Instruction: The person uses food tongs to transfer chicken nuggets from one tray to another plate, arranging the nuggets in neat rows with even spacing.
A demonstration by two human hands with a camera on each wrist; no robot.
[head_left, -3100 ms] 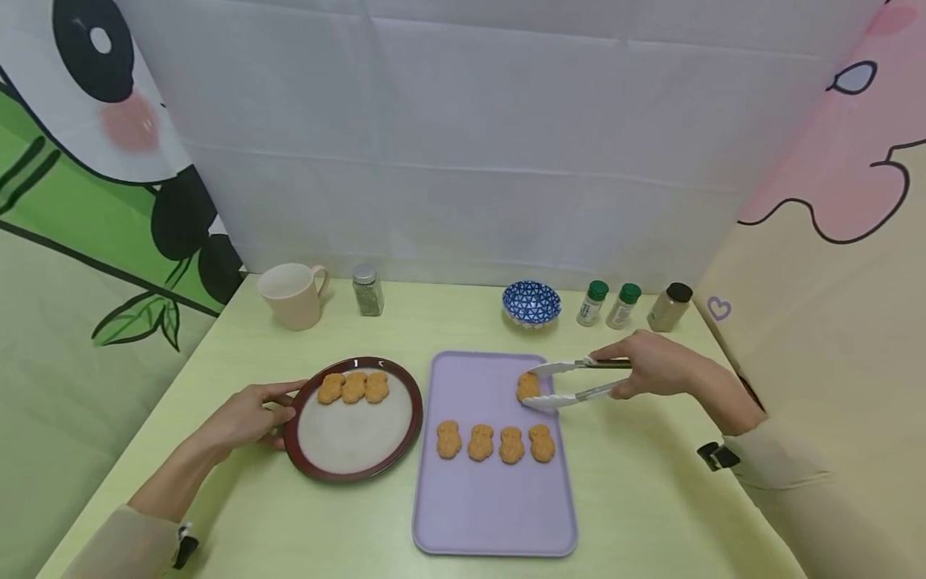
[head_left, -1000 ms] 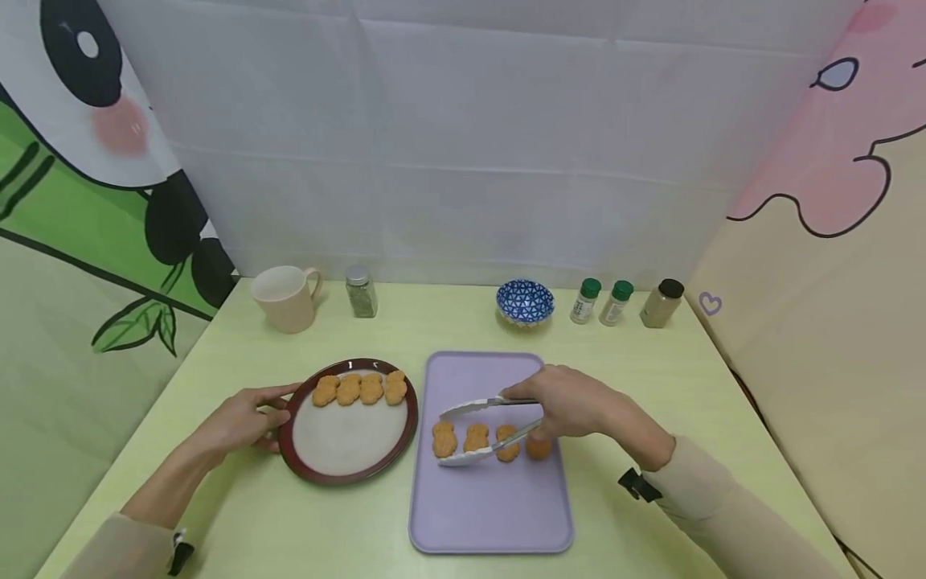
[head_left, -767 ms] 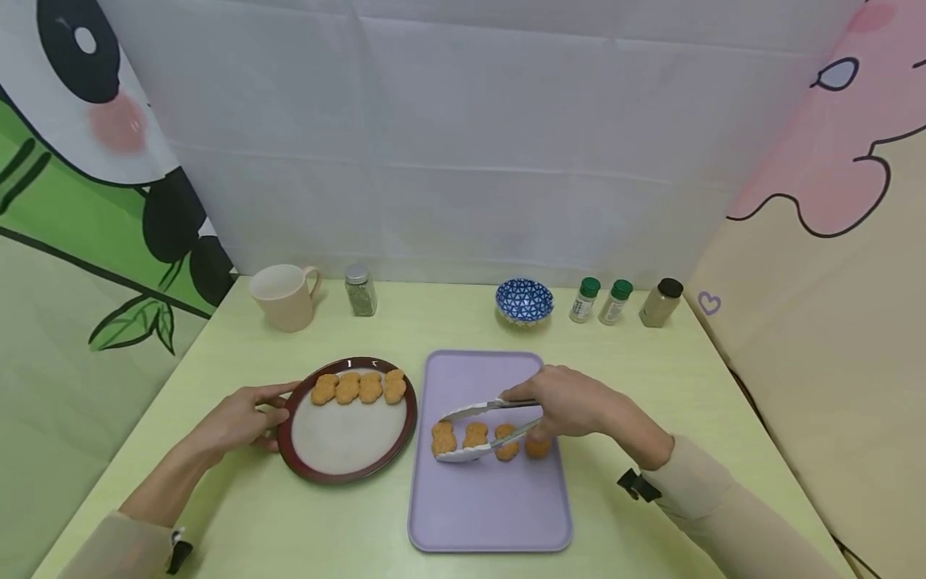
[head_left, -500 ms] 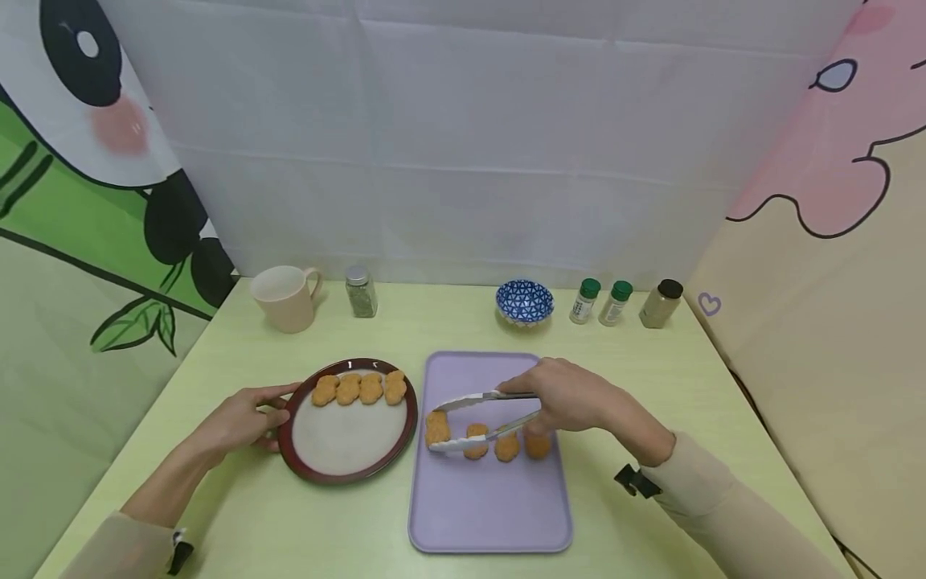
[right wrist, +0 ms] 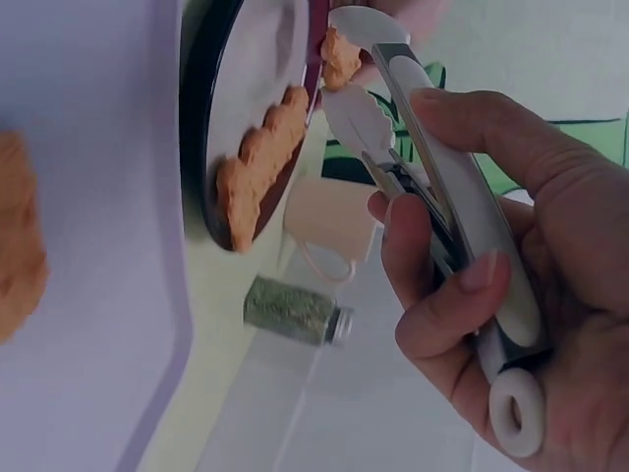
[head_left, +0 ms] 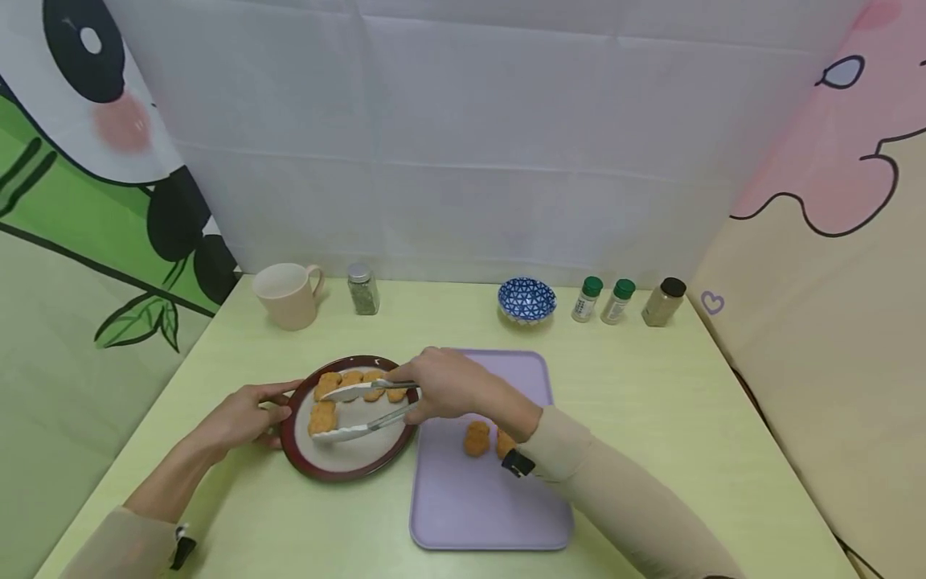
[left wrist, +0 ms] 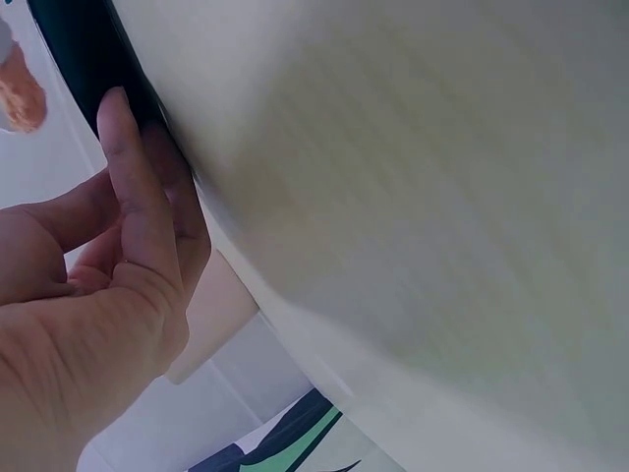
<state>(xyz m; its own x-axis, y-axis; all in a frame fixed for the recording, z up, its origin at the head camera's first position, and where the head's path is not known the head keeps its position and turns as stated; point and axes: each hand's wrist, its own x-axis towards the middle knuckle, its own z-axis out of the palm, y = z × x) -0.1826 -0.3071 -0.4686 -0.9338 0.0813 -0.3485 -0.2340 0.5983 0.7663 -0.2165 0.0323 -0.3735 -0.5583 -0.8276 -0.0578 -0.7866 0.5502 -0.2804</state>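
Note:
My left hand (head_left: 242, 418) grips the left edge of a round plate (head_left: 354, 460) with a dark red-brown rim. My right hand (head_left: 456, 384) holds metal tongs (head_left: 387, 417) with pale scalloped tips, fingers wrapped round the handles in the right wrist view. Between the tips is a golden-brown nugget (head_left: 322, 418), over the plate's left part. Along the plate's far side lies a row of several nuggets (right wrist: 265, 162), partly hidden by the tongs. The purple tray (head_left: 492, 511), right of the plate, shows a nugget (head_left: 476, 439) and part of another beside my right sleeve.
Behind the plate stand a beige mug (head_left: 288, 299) and a silver-lidded herb jar (head_left: 363, 291). A blue patterned bowl (head_left: 526, 301), two green-capped shakers (head_left: 587, 301) and a black-capped jar (head_left: 664, 304) line the back right. My right forearm crosses over the tray.
The tongs took the leftmost nugget from the tray and carried it left over the plate. Earlier, another nugget went from the tray to the plate's row. My left hand stays at the rim.

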